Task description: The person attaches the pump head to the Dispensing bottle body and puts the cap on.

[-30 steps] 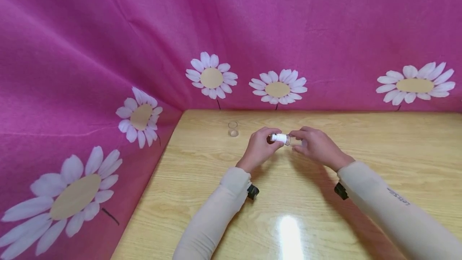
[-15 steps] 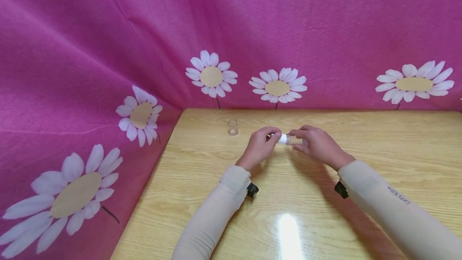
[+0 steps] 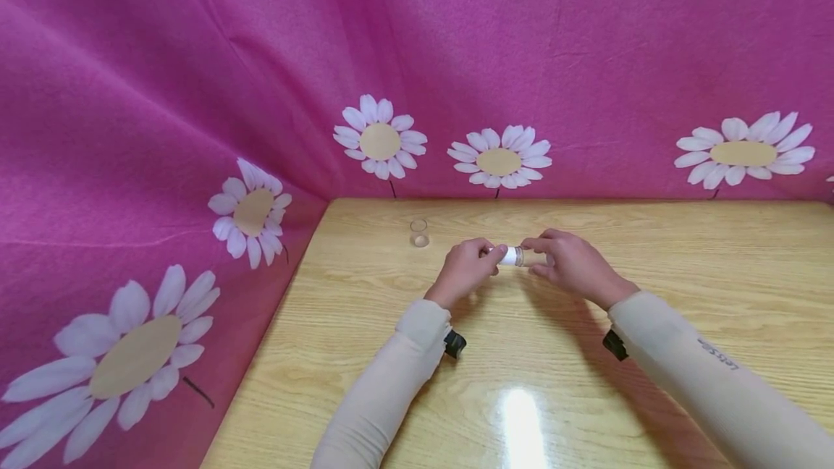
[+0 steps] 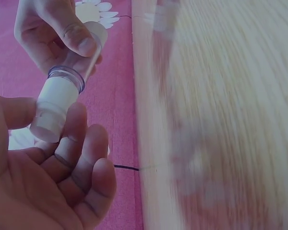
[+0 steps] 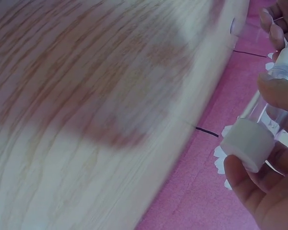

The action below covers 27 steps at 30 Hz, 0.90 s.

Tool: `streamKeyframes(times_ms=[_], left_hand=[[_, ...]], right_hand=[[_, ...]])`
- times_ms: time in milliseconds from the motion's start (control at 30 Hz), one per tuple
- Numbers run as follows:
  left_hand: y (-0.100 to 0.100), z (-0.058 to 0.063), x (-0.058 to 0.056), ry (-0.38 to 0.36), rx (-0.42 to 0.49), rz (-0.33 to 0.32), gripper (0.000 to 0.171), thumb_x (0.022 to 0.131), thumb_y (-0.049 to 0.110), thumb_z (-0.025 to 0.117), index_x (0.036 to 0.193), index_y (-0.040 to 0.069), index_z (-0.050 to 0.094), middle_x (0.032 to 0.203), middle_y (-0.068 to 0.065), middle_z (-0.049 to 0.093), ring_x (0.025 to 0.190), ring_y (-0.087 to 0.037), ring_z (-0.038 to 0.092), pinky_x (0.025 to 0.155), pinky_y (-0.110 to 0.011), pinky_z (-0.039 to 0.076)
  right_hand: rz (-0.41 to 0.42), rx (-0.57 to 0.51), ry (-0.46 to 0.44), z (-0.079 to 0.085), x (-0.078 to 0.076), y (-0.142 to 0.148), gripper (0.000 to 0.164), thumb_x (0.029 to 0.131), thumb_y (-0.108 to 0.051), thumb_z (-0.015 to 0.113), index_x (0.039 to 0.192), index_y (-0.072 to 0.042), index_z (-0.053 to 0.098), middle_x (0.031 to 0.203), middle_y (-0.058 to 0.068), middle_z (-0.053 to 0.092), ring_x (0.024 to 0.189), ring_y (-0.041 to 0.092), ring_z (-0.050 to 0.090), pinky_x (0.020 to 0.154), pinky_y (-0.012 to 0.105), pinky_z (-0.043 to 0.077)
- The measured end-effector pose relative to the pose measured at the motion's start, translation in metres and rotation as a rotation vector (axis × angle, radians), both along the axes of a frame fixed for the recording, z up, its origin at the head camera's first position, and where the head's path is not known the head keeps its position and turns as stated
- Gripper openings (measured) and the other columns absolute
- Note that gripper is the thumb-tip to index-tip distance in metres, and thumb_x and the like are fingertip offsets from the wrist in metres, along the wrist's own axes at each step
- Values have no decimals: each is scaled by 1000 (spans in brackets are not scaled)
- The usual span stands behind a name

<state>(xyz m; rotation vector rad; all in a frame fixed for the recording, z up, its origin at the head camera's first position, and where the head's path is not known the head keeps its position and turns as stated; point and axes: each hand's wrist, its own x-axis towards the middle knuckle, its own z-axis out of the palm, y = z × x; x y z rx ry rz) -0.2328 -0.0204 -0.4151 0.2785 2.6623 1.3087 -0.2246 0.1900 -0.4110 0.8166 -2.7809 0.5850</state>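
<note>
Before a pink flowered cloth (image 3: 586, 56), above a wooden table (image 3: 365, 310), two hands hold one clear bottle (image 3: 519, 257) sideways: the left hand (image 3: 465, 270) pinches its white top (image 4: 57, 93), the right hand (image 3: 578, 264) curls round its body. Work on the top seems under way, calling for steady counter-grip. One clear cup (image 3: 420, 240) stands beyond.

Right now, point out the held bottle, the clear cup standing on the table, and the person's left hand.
Bottle (image 4: 60, 90): left wrist view, on its white section, near the middle.
Clear cup (image 3: 419, 234): head view, on its see-through side wall.
Left hand (image 3: 463, 270): head view, on the back of the hand.
</note>
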Motion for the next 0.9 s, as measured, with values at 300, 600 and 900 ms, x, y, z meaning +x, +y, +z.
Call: streamKeyframes(times_ms=[300,600,900], left_hand=[[1,-1,-3,9,11,-40,30,99,40,57,108,13,66,91,0,67,68,-10,55,61,-24,44],[3,-4,-2,95,60,-64,34,95,17,66,128,13,58,114,-5,64,79,-9,55,62,-18,46],[4,-7,-1,109,77,-57,44,94,15,68,135,10,55,122,-8,64,78,-7,55,61,-16,46]], right_hand=[[-30,7,-15,0,2,0,38,85,-15,77,120,-5,69,100,17,69,75,22,64,67,43,54],[-57,-11,-31,0,0,-3,39,83,-15,78,120,-6,70,93,16,69,74,22,64,65,42,54],[-62,-9,-32,-1,0,-1,39,82,-14,78,120,-5,70,90,14,69,74,21,64,65,40,54]])
